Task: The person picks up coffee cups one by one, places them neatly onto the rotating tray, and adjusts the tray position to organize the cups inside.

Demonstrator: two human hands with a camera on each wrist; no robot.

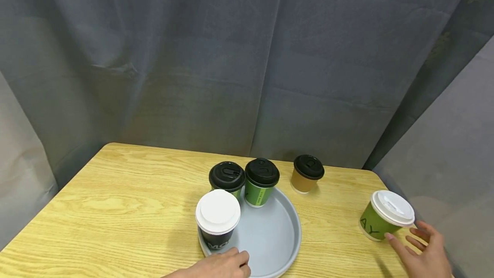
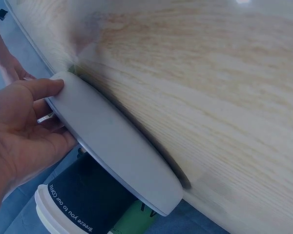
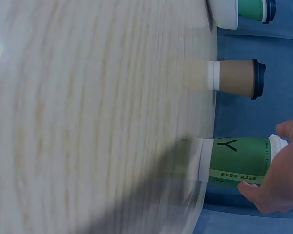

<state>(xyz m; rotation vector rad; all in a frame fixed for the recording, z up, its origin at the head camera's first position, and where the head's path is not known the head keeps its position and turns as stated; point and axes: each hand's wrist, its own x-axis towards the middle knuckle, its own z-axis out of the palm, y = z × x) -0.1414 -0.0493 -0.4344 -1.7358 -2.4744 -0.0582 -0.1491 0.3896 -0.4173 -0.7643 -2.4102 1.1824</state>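
At the bottom of the head view, my left hand (image 1: 223, 265) holds the near rim of a round grey tray (image 1: 266, 237). The left wrist view shows fingers and thumb pinching the tray's edge (image 2: 117, 141). Three lidded paper cups stand on it: a black cup with a white lid (image 1: 217, 222), and two green cups with black lids, one at the back left (image 1: 227, 177), the other beside it (image 1: 259, 190). To the right, my right hand (image 1: 426, 252) has its fingers spread around the near side of a green cup with a white lid (image 1: 380, 222), fingertips close by its lid.
A brown cup with a black lid (image 1: 305, 179) stands on the wooden table (image 1: 115, 209), behind and right of the tray. Grey curtain (image 1: 193, 76) hangs behind the table's far edge, and pale cloth (image 1: 455, 140) hangs at the right side.
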